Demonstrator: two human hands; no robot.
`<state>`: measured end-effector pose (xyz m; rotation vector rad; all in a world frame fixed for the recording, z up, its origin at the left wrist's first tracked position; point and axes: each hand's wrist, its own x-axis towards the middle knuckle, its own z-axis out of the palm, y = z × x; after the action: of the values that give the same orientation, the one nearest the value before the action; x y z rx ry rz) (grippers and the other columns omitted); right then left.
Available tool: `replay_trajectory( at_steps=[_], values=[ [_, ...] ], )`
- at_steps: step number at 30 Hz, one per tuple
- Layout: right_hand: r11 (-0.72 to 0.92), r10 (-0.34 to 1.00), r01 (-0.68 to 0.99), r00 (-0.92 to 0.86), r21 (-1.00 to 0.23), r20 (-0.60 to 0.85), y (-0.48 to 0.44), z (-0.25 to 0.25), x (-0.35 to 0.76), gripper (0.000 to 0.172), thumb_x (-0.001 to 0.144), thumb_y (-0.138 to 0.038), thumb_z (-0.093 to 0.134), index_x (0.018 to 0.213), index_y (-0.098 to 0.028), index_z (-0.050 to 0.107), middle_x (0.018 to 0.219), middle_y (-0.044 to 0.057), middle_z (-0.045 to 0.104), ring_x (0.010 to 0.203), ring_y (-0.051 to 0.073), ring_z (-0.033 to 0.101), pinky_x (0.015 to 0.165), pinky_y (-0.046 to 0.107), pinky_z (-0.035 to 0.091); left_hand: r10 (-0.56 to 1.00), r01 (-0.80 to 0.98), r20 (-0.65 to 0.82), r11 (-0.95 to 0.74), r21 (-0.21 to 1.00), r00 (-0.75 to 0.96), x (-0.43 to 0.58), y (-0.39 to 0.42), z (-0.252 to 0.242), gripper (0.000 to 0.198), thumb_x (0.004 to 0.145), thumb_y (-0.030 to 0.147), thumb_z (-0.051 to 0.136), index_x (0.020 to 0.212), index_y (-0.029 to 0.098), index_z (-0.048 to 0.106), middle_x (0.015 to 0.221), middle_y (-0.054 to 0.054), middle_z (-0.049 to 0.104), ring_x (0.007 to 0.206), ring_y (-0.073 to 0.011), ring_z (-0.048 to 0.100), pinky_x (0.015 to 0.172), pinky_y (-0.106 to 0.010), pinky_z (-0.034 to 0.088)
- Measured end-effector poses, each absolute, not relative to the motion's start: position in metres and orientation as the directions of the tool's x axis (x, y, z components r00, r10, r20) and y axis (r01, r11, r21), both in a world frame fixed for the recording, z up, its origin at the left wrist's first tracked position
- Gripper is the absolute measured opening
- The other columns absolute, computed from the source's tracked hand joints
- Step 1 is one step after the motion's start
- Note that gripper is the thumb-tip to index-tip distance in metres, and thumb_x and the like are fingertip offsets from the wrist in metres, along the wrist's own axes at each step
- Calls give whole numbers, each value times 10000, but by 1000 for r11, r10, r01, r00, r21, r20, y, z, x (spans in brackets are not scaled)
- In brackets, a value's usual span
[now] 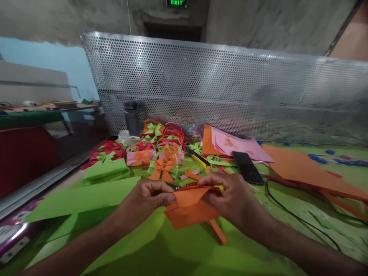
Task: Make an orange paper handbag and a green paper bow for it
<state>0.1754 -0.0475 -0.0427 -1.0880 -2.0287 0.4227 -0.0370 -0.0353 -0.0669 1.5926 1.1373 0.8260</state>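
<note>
Orange paper [194, 214] sits at six o'clock; the left hand [153, 193] pinches its ten-o'clock edge, the right hand [228, 191] its two-o'clock. Folding seems underway; next calls for aligned edges.

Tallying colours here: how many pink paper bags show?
2 visible: a left pink bag and a right pink bag, side by side beyond the left hand; more may be hidden.
</note>
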Motion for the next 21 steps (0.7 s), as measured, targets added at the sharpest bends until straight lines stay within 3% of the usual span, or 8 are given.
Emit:
replay_trajectory(
  at_steps=[5, 12, 17, 21],
  values=[
    [603, 778, 647, -349, -466, 522, -48, -45, 177, 185, 704, -91, 555, 643, -211, 682, 616, -1, 675, 585, 147, 581, 599, 280, 411, 950, 323, -1, -105, 941, 311, -38, -35, -67, 197, 671, 361, 637, 681, 170, 686, 625, 13, 621, 602, -121, 487, 573, -214, 367],
    [623, 779, 583, -396, -522, 486, -48, -46, 177, 283, 755, -67, 461, 718, -212, 702, 679, 12, 695, 579, 131, 576, 532, 233, 411, 950, 358, -25, -92, 929, 310, -41, -32, -67, 205, 645, 365, 652, 671, 166, 691, 595, 16, 622, 571, -117, 494, 554, -213, 371],
    [651, 757, 553, -424, -521, 496, -49, -42, 176, 332, 744, -43, 442, 734, -228, 718, 577, -18, 665, 474, 98, 532, 467, 197, 390, 951, 350, -35, -79, 933, 308, -41, -31, -65, 187, 639, 343, 659, 652, 159, 692, 566, 20, 614, 547, -105, 483, 532, -206, 356],
    [616, 787, 562, -400, -553, 470, -48, -45, 176, 330, 716, -12, 447, 725, -213, 709, 649, -12, 686, 540, 110, 579, 484, 190, 406, 946, 338, -54, -60, 939, 319, -40, -33, -64, 192, 639, 341, 662, 724, 175, 709, 648, 11, 656, 596, -118, 517, 558, -208, 380]
  ],
)
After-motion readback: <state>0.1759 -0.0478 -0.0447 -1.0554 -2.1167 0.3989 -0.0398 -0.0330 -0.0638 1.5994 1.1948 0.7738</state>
